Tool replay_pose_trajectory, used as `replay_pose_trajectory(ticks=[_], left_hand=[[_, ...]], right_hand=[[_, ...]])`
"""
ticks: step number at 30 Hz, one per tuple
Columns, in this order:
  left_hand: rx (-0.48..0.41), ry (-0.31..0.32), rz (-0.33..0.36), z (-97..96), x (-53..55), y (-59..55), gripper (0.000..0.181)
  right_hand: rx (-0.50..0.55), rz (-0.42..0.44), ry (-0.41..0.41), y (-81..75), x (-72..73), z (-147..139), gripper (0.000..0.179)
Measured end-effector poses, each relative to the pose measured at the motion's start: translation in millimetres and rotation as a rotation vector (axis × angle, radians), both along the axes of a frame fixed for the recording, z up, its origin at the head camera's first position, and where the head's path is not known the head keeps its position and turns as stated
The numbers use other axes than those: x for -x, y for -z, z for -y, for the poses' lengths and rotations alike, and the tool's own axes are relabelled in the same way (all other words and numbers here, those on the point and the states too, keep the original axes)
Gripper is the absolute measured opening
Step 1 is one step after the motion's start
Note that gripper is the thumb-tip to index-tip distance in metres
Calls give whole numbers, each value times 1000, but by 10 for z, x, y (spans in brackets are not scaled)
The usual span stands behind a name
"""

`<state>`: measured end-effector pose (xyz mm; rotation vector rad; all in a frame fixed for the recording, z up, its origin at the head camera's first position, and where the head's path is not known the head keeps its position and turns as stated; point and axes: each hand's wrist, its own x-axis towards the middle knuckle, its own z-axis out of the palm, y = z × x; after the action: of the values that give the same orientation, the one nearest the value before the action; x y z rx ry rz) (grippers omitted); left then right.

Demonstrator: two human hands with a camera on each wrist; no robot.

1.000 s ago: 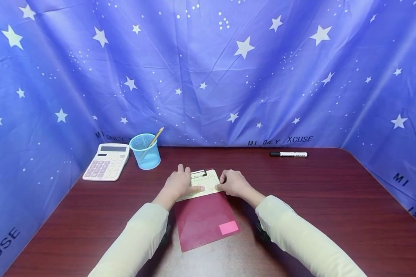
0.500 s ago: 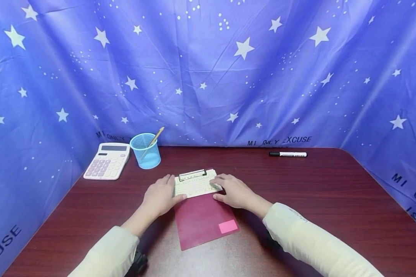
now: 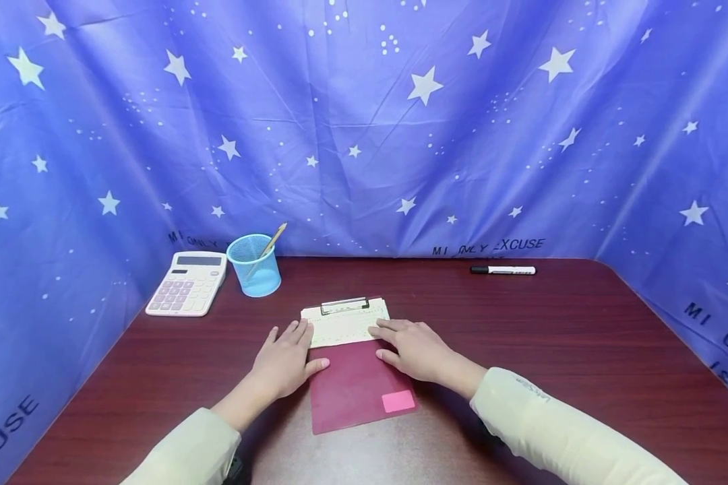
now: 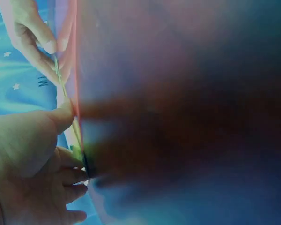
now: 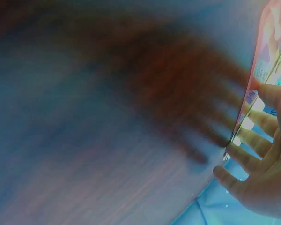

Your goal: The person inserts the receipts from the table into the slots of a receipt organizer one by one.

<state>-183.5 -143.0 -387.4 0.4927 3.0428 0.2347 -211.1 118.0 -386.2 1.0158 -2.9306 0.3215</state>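
A maroon clipboard (image 3: 352,377) lies on the table in front of me, a pink label (image 3: 398,401) at its near right corner. Under its metal clip (image 3: 344,306) sits a cream printed paper slip (image 3: 340,330), across the board's far end. My left hand (image 3: 284,360) rests at the left edge, fingers straight beside the slip and thumb over the board. On the other side my right hand (image 3: 417,349) touches the slip's right end with extended fingertips, its thumb over the board. Both wrist views show the board edge-on, with outstretched fingers (image 5: 256,140) along it.
At the back left stand a white calculator (image 3: 187,283) and a blue mesh pen cup (image 3: 256,273) with a pencil (image 3: 274,238) in it. A black-capped marker (image 3: 503,270) lies near the back edge on the right. A blue star-printed curtain (image 3: 364,182) hangs behind the table.
My left hand has left the clip and drawn back to the board's left edge. The right hand has gone from pinching the slip to straightened fingers. The clipboard has turned slightly clockwise.
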Motion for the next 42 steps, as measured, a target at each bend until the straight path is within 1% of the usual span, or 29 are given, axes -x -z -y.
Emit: replay_pose_trajectory(ticks=[4, 8, 14, 20, 27, 34, 38, 42], left_hand=[[8, 15, 26, -71, 100, -6, 74], [18, 28, 60, -171, 215, -17, 75], [40, 42, 92, -369, 338, -60, 75], [68, 43, 112, -563, 409, -110, 75], [90, 27, 121, -741, 512, -83, 77], [145, 10, 132, -832, 582, -126, 78], [162, -3, 136, -857, 593, -157, 78], [158, -10, 147, -864, 591, -174, 77]], right_hand=[[3, -15, 45, 0, -50, -52, 42], [8, -14, 85, 4, -69, -134, 42], [8, -40, 113, -18, -78, -293, 42], [15, -55, 127, -7, -39, -453, 42], [36, -45, 126, 20, 47, -626, 41], [41, -10, 134, 4, 103, -668, 41], [35, 8, 138, -16, 125, -670, 41], [37, 21, 141, -18, 149, -669, 42]])
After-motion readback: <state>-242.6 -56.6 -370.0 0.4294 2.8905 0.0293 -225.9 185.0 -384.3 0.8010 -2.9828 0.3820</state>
